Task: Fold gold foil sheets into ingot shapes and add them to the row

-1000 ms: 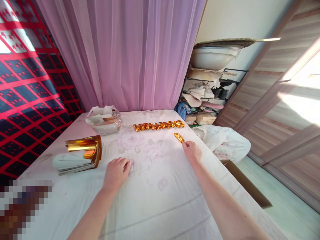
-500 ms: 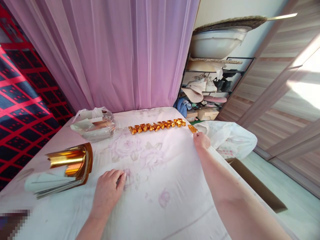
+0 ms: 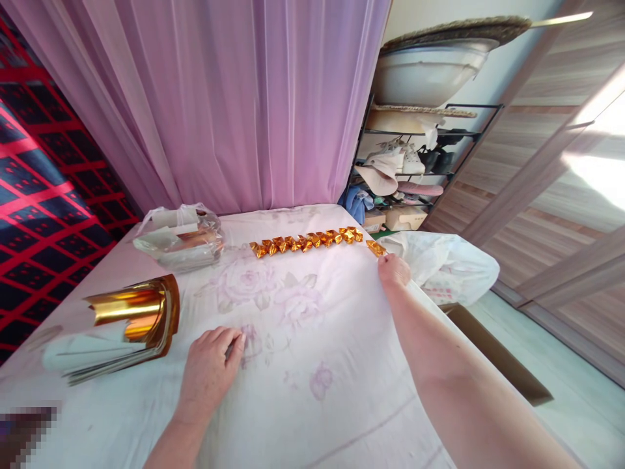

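Note:
At the right edge of the flowered cloth, my right hand [image 3: 393, 270] is closed in a pinch on a folded gold foil paper piece [image 3: 374, 247]. Just left of that piece ends a row of several folded gold foil paper pieces [image 3: 305, 242], set close together across the cloth. My left hand [image 3: 211, 361] rests on the cloth nearer to me, fingers curled in and thumb against them; nothing shows in it. To its left lies a curved stack of gold foil sheets [image 3: 141, 306] with pale backs.
A clear plastic bag [image 3: 188, 241] with papers sits at the back left of the bed-like surface [image 3: 293, 410]. Beyond the right edge are a white plastic bag [image 3: 449, 267], a cardboard box [image 3: 502, 355] and a shoe rack [image 3: 364, 130]. A purple curtain [image 3: 234, 111] hangs behind.
My view has tilted slightly. My right hand stays by the end of the row with the folded gold foil paper piece. My left hand rests in the same place.

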The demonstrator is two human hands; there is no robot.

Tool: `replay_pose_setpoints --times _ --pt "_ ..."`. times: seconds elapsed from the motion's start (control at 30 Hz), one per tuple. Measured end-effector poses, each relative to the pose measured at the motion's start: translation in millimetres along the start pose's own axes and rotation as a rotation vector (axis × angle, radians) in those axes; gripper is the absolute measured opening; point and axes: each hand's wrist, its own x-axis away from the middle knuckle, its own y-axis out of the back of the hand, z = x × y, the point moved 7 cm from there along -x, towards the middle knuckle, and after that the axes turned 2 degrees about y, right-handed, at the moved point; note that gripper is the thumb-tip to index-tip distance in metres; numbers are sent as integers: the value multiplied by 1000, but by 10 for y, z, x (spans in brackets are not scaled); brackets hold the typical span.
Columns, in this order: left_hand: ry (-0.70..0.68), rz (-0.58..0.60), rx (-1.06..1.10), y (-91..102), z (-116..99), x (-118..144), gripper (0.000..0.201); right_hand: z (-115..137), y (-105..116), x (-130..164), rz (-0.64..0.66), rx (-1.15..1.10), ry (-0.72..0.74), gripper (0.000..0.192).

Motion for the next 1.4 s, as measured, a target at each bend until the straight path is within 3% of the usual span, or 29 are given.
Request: replay_pose_setpoints --times 0.3,0.8,1.13,1.4 --pt "16 19 15 -13 12 -8 34 1 -24 -7 -8 20 12 38" --pt "7 9 -4 -24 8 -16 34 1 -91 62 33 38 75 25" --pt "23 58 -61 -5 -35 -47 31 61 -80 299 23 41 225 31" --pt "62 83 -110 3 -84 -41 26 172 -98 613 35 102 228 41"
